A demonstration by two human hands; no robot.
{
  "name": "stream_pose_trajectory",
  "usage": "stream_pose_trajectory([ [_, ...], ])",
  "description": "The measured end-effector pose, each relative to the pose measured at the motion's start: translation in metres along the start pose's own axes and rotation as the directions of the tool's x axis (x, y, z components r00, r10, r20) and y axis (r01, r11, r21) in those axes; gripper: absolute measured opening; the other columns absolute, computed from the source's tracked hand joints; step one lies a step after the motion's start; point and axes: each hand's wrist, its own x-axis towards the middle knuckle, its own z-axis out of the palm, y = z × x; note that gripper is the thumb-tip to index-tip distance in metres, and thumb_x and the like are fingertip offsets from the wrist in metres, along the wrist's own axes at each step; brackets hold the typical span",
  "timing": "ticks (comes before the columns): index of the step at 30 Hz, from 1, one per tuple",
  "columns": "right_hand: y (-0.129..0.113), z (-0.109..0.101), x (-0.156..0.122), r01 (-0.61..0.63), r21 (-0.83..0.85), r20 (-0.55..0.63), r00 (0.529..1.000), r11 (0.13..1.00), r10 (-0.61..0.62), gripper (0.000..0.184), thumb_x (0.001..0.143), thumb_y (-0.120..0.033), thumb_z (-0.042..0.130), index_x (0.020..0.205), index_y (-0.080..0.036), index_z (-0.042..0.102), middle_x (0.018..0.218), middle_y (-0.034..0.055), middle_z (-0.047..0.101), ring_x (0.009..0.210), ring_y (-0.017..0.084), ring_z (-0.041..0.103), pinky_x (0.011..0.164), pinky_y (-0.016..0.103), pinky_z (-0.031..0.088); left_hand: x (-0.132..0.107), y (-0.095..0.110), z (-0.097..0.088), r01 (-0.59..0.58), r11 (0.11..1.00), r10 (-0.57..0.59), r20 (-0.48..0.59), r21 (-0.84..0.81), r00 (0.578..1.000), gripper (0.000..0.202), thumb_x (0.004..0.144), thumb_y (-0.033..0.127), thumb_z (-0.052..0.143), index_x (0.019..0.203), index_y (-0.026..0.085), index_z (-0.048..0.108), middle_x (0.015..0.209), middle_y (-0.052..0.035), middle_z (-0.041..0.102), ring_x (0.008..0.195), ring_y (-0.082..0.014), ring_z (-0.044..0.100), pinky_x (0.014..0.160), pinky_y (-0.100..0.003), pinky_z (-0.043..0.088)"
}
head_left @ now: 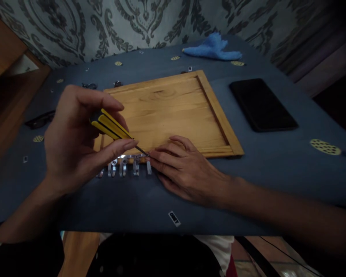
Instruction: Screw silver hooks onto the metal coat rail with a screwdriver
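Observation:
My left hand [77, 142] grips a screwdriver [112, 125] with a yellow and black handle. Its thin dark shaft slants down to the right, and the tip meets the near edge of a framed wooden board [167, 115]. Along that edge runs a metal hook rail [123, 166] with several silver hooks hanging toward me. My right hand [187, 169] lies at the rail's right end, its fingers pressed together beside the screwdriver tip. What those fingertips pinch is hidden.
A black phone or tablet [262, 104] lies right of the board. Behind it is a crumpled blue cloth [215, 48]. Dark glasses [40, 120] lie at the left, and small dark items [89, 85] sit behind the board. A patterned wall [150, 23] closes off the back.

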Motion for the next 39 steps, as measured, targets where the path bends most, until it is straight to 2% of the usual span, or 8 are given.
stream_pose_trajectory([
  [4, 0.001, -0.001, 0.0, 0.014, 0.002, -0.006, 1.0, 1.0, -0.014, 0.035, 0.1, -0.021, 0.048, 0.129, -0.008, 0.063, 0.129, 0.0128, 0.069, 0.118, 0.029, 0.057, 0.108, 0.055, 0.036, 0.009, 0.003, 0.002, -0.02, 1.0, 0.02, 0.031, -0.011, 0.999, 0.052, 0.08, 0.02, 0.083, 0.119, 0.028, 0.05, 0.115, 0.0014, 0.05, 0.093, -0.008, 0.069, 0.074, -0.024, 0.065],
  [10, 0.0, 0.0, 0.001, 0.012, 0.001, -0.01, 1.0, 1.0, -0.012, 0.036, 0.099, -0.021, 0.051, 0.132, -0.013, 0.064, 0.124, 0.0125, 0.071, 0.115, 0.029, 0.059, 0.107, 0.056, 0.038, 0.017, 0.006, 0.001, 0.038, 0.994, -0.013, 0.243, -0.099, 0.97, 0.046, 0.087, 0.017, 0.075, 0.125, 0.024, 0.051, 0.109, -0.0032, 0.058, 0.094, -0.0152, 0.069, 0.074, -0.031, 0.065],
  [16, 0.0, -0.001, 0.001, 0.003, 0.013, 0.011, 1.0, 1.0, -0.003, 0.037, 0.097, -0.021, 0.052, 0.131, -0.012, 0.064, 0.126, 0.0133, 0.071, 0.117, 0.03, 0.058, 0.108, 0.057, 0.037, 0.008, 0.004, 0.01, -0.046, 0.993, 0.054, 0.071, -0.105, 0.996, 0.048, 0.086, 0.017, 0.075, 0.128, 0.033, 0.058, 0.111, -0.0032, 0.061, 0.094, -0.0166, 0.065, 0.065, -0.028, 0.061],
  [20, 0.0, -0.001, 0.001, 0.007, 0.01, 0.023, 1.0, 1.0, -0.007, 0.038, 0.097, -0.021, 0.053, 0.132, -0.01, 0.063, 0.13, 0.0133, 0.069, 0.119, 0.03, 0.057, 0.108, 0.056, 0.037, 0.001, 0.009, 0.013, -0.032, 0.999, 0.033, -0.034, 0.019, 0.999, 0.05, 0.084, 0.018, 0.077, 0.127, 0.037, 0.061, 0.109, 0.0008, 0.065, 0.091, -0.0154, 0.064, 0.064, -0.028, 0.06],
  [28, 0.0, -0.001, 0.0, 0.006, 0.025, 0.02, 1.0, 1.0, -0.007, 0.04, 0.094, -0.018, 0.056, 0.132, -0.007, 0.063, 0.129, 0.0145, 0.069, 0.119, 0.031, 0.057, 0.108, 0.058, 0.037, -0.002, 0.012, 0.015, 0.022, 0.992, -0.031, -0.069, -0.12, 0.997, 0.059, 0.085, 0.01, 0.073, 0.133, 0.042, 0.059, 0.122, -0.0015, 0.058, 0.099, -0.0164, 0.069, 0.077, -0.031, 0.066],
  [31, 0.0, -0.002, 0.0, -0.001, 0.045, 0.029, 1.0, 0.999, -0.001, 0.04, 0.095, -0.019, 0.054, 0.133, -0.008, 0.062, 0.13, 0.0144, 0.069, 0.119, 0.031, 0.056, 0.108, 0.059, 0.037, -0.001, 0.01, 0.014, 0.048, 0.993, -0.056, -0.077, -0.107, 0.995, 0.057, 0.084, 0.013, 0.074, 0.131, 0.043, 0.06, 0.119, -0.0021, 0.06, 0.096, -0.0171, 0.068, 0.069, -0.031, 0.066],
  [33, 0.0, -0.003, 0.001, -0.002, 0.049, 0.034, 0.999, 0.999, 0.0, 0.04, 0.095, -0.019, 0.053, 0.133, -0.009, 0.062, 0.13, 0.0147, 0.069, 0.12, 0.031, 0.056, 0.108, 0.059, 0.038, -0.001, 0.008, 0.013, 0.002, 0.997, -0.008, -0.086, -0.072, 0.996, 0.059, 0.08, 0.016, 0.08, 0.13, 0.04, 0.062, 0.116, -0.0021, 0.061, 0.096, -0.0176, 0.066, 0.062, -0.026, 0.064],
  [39, 0.0, -0.003, 0.001, -0.001, 0.019, 0.029, 1.0, 1.0, 0.001, 0.037, 0.096, -0.02, 0.051, 0.13, -0.012, 0.064, 0.129, 0.013, 0.07, 0.119, 0.03, 0.057, 0.108, 0.056, 0.037, 0.001, 0.007, 0.014, -0.055, 0.995, 0.047, -0.096, -0.088, 0.994, 0.058, 0.079, 0.008, 0.08, 0.13, 0.028, 0.062, 0.113, -0.0028, 0.061, 0.092, -0.0131, 0.067, 0.066, -0.02, 0.064],
])
